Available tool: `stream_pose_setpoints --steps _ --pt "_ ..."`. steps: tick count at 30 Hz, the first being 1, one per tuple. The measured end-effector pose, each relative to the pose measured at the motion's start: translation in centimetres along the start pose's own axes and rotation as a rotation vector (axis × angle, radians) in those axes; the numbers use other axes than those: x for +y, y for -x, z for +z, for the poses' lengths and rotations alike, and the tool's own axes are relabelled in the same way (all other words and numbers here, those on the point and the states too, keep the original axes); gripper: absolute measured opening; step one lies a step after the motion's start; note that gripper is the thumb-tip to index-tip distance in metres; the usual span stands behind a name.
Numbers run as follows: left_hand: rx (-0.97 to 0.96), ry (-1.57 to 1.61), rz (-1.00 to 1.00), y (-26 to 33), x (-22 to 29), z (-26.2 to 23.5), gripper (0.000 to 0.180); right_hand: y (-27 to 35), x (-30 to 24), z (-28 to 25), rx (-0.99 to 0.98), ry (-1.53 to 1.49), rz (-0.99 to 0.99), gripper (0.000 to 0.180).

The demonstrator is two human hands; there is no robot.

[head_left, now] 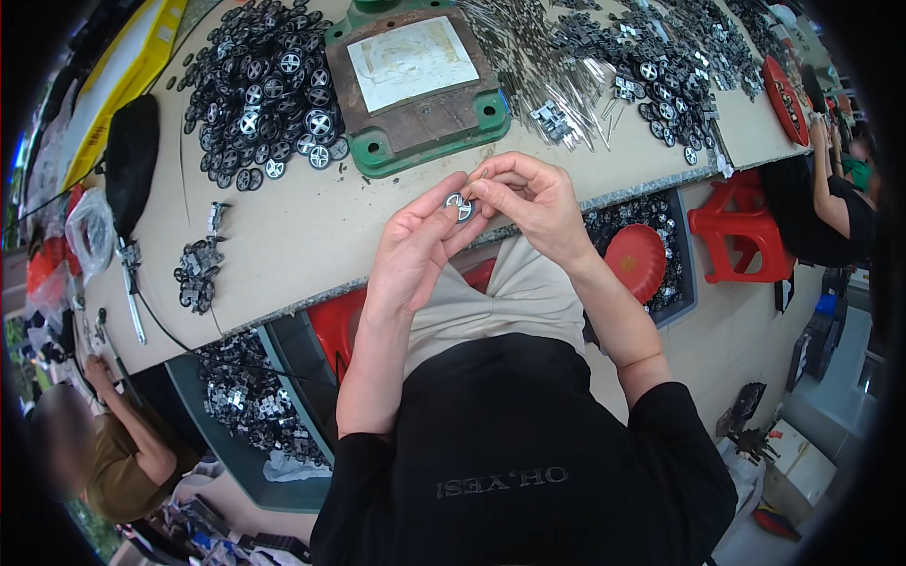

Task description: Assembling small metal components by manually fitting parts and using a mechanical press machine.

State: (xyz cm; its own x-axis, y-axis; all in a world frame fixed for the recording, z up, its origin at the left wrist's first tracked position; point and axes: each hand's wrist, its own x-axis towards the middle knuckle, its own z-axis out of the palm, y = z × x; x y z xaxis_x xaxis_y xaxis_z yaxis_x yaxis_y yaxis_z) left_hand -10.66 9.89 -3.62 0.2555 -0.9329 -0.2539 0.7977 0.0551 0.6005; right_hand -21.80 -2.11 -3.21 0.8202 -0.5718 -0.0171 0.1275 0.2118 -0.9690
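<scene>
My left hand [422, 241] is closed around a small black wheel with silver spokes [459, 208], held above the table's near edge with its spoked face up. Right beside it, my right hand [528, 203] pinches what looks like a thin metal rod [484, 174] between thumb and forefinger, just over the wheel's rim. The fingers hide most of that rod, so whether it touches the wheel I cannot tell. Beyond my hands stands a green metal press base [429, 141] with a pale plate [412, 64] on top.
A heap of black wheels [269, 90] lies left of the press base. Thin metal rods [576, 108] and small parts [651, 57] spread to its right. Bins of parts [255, 396] [675, 212] stand below, near a red stool [741, 226]. Co-workers sit at both sides.
</scene>
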Motion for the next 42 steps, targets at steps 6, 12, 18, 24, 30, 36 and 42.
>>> stream_pose_setpoints --steps 6,12,18,24,30,36,42 --pt "-0.029 0.013 0.012 0.0 -0.2 -0.7 0.041 0.7 -0.1 0.7 0.081 0.422 -0.164 0.008" --pt "-0.076 0.037 0.003 -0.1 -0.2 -0.5 0.042 1.0 0.6 0.8 0.149 0.603 -0.461 0.008" --pt "-0.027 -0.100 0.030 0.3 -0.2 -0.5 0.040 0.9 0.2 0.9 0.052 0.727 -0.661 0.010" --pt "-0.083 -0.040 0.020 -0.6 -0.7 -1.3 0.038 1.3 -1.5 -0.1 0.060 0.503 -0.385 0.015" --pt "-0.082 0.074 0.052 -1.0 -0.3 -1.1 0.038 -2.0 -6.1 -7.9 0.338 0.719 -0.223 0.019" --pt "-0.067 0.064 0.043 -0.8 -0.2 -1.0 0.039 -5.3 -6.3 -19.4 0.874 1.545 -0.105 0.030" --pt "-0.061 0.065 0.049 -0.8 -0.3 -1.0 0.037 -5.3 -6.1 -20.5 0.759 1.532 -0.228 0.036"
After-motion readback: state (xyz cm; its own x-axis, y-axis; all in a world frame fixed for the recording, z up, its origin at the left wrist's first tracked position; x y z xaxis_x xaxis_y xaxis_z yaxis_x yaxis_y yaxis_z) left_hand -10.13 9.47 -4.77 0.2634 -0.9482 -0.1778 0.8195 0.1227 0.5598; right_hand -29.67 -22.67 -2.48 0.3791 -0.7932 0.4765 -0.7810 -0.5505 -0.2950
